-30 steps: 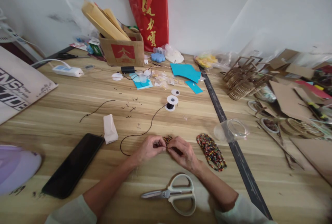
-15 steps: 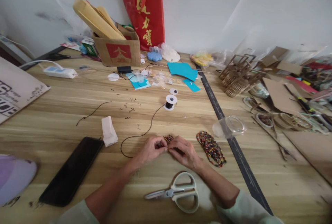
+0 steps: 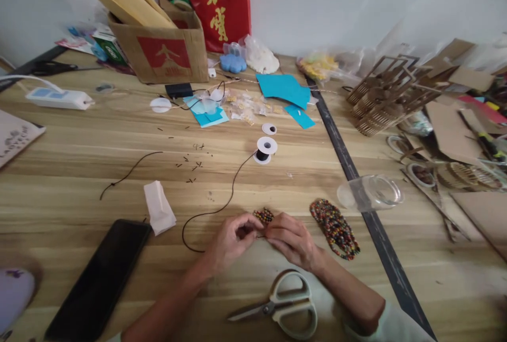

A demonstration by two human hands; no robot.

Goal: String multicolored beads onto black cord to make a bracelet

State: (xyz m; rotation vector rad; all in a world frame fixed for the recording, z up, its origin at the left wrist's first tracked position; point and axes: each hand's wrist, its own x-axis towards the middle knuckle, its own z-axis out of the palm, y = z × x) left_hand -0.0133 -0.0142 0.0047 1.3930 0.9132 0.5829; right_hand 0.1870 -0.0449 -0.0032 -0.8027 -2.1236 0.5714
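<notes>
My left hand (image 3: 233,239) and my right hand (image 3: 292,239) meet above the table, fingertips nearly touching. A short piece of black cord (image 3: 260,236) shows between them, pinched by both. Just behind the fingers lies a small bunch of colourful beads (image 3: 263,215), partly covered by my hands. From a white spool (image 3: 266,146) of black cord, a long strand (image 3: 232,188) curves down and passes under my left hand. Right of my right hand rests a coiled beaded string (image 3: 335,228). Scissors (image 3: 277,305) with pale handles lie in front of me, blades pointing left.
A black phone (image 3: 101,278) and folded white paper (image 3: 159,208) lie to the left. A clear plastic cup (image 3: 370,193) lies on its side at right. Small woven baskets (image 3: 378,99), a cardboard box (image 3: 162,54) and blue sheets (image 3: 282,91) stand or lie farther back.
The view has shifted closer and lower over the table. My hands stay together, and the cord between my fingertips now shows more clearly.
</notes>
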